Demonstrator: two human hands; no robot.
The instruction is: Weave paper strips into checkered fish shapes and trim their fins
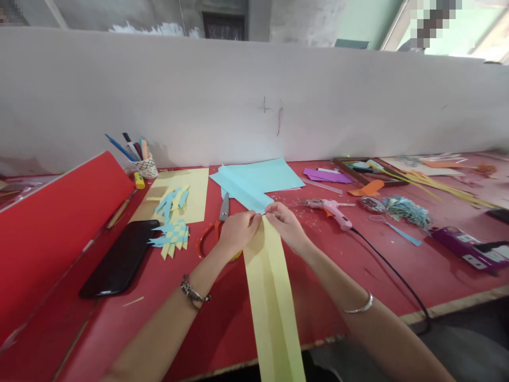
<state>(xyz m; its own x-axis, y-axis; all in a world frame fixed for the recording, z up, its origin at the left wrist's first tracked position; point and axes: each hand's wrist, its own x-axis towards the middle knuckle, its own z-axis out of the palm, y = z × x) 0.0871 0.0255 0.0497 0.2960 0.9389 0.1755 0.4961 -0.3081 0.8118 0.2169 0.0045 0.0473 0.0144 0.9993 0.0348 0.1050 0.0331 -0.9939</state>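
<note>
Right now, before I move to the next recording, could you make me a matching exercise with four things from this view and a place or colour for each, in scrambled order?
Things:
1. creased yellow paper strip
2. hot glue gun
3. smartphone
4. power strip

Place or colour:
A. purple, beyond the glue gun toward the right side of the view
B. far end at the fingertips of both the left hand and the right hand
C. black, lying left of the left hand
D. pink, lying right of the right hand

Pairs: 1-B, 2-D, 3-C, 4-A
</note>
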